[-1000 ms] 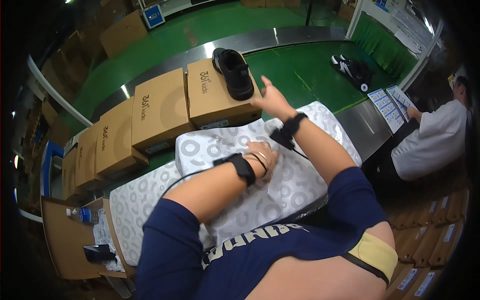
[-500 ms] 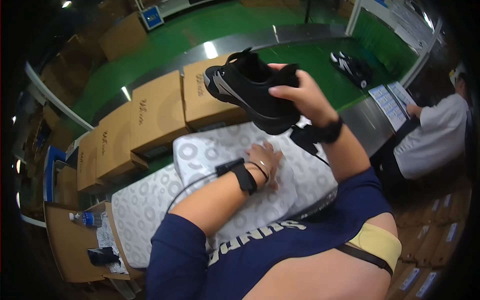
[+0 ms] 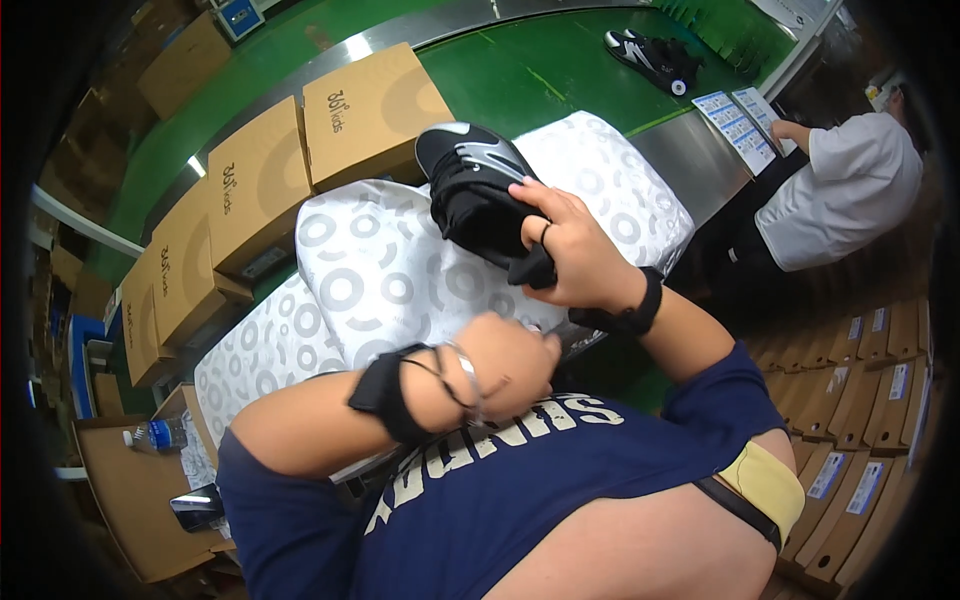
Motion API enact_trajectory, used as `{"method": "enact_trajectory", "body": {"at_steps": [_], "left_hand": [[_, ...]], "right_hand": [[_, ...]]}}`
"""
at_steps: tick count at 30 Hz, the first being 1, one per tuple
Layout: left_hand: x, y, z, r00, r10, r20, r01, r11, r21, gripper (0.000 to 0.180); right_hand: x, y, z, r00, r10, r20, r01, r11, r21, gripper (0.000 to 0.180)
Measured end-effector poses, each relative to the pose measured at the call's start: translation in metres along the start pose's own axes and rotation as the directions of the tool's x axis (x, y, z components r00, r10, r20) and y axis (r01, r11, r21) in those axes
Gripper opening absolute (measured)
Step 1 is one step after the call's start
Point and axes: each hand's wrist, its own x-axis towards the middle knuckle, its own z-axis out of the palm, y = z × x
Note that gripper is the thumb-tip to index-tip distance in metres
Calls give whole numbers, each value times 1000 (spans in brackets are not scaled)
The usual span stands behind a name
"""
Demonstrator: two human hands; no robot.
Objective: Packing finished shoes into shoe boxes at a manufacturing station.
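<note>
From my remote seat I watch the right hand [image 3: 580,250] closed around the heel end of a black shoe [image 3: 470,190], thumb and fingers gripping its collar. The shoe sits mid-scene, its toe pointing far and slightly left, above white paper [image 3: 365,290] printed with grey rings; I can't tell whether the sole touches it. The left hand [image 3: 505,365] is nearer me, close to the chest, just beside the paper's near edge. It's blurred and its fingers are mostly hidden, so I can't tell whether they're spread or pinching something.

On the left I see a row of brown shoeboxes [image 3: 370,115], and at near left an open carton [image 3: 125,500] with a water bottle [image 3: 160,435] and a phone [image 3: 197,508]. Far right, other black shoes [image 3: 650,65] rest on the green belt [image 3: 530,75], and a co-worker in a white top [image 3: 835,195] reaches toward printed sheets [image 3: 735,135].
</note>
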Motion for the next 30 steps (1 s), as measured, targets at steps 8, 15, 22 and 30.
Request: {"method": "enact_trajectory", "body": {"at_steps": [8,15,22,30], "left_hand": [[-79,-69,-15,781,-366,-506,402,915,-41,33],[-90,-86,46,652,-559,-512,457,829,-323,51],[-85,-94,58,570,-593,-569,237,782,-577,43],[-84,-98,59,557,-585,-589,202,784,-587,45]], "right_hand": [[-38,-38,38,967,-217,136,251,911,-328,20],[-59,22,-5,930,272,-245,-253,962,107,21],[-121,123,24,710,620,-335,-703,589,-399,31],[-109,114,21,639,658,-397,-769,561,-307,25]]}}
